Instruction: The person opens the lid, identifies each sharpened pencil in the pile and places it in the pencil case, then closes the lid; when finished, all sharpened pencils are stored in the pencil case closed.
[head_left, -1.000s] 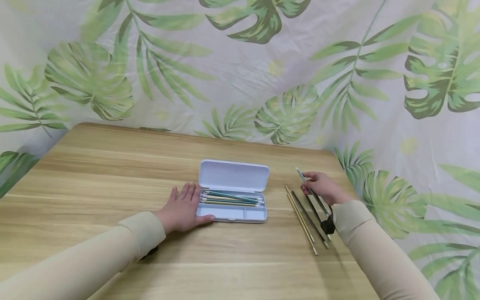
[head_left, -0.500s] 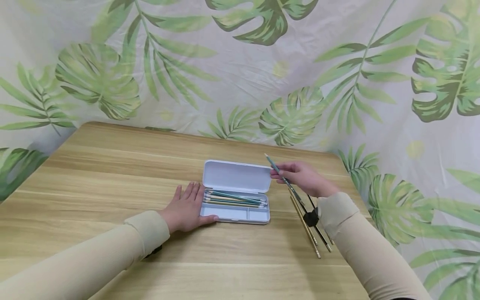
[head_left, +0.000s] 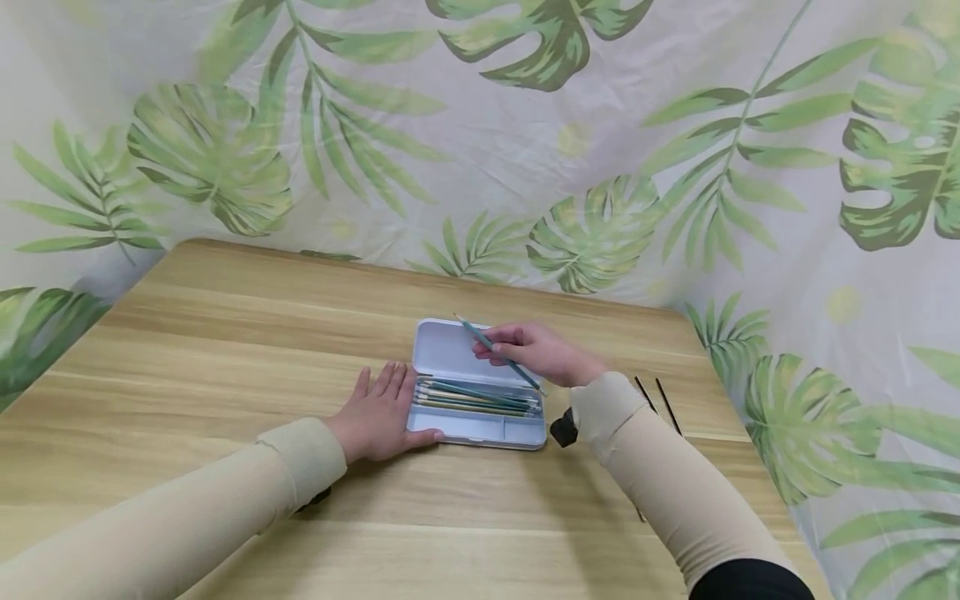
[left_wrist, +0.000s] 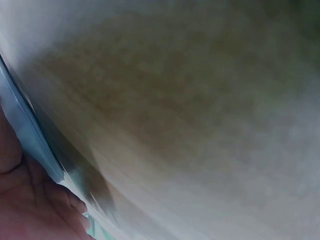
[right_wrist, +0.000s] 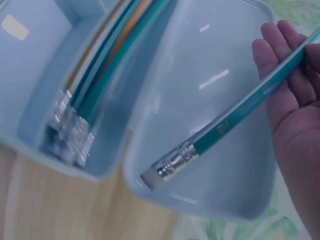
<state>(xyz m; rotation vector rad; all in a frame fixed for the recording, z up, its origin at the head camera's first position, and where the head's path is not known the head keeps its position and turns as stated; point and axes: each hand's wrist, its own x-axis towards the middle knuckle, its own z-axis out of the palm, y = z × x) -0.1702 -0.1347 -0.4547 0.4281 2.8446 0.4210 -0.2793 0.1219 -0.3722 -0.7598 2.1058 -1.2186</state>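
A teal pencil (head_left: 489,343) with a metal ferrule and eraser end is pinched between the thumb and fingers of my right hand (head_left: 543,352), above the case's raised lid (head_left: 437,350). In the right wrist view its eraser end points down over the inside of the lid. The light blue pencil case (head_left: 461,427) lies open, with several teal and yellow pencils (head_left: 480,402) in its long back compartment. My left hand (head_left: 381,417) rests flat at the case's left side, fingers extended, thumb along the front edge. In the left wrist view only part of that palm (left_wrist: 40,205) shows beside the blue case.
Dark pencils (head_left: 670,406) lie on the wooden table (head_left: 262,333) to the right, partly hidden behind my right sleeve (head_left: 660,467). Two smaller compartments run along the front of the case. A leaf-patterned cloth (head_left: 480,150) hangs behind the table's back edge.
My right hand has carried the teal pencil leftward from the loose pencils on the right to above the case. The left hand has stayed at the case; the head view has shifted slightly.
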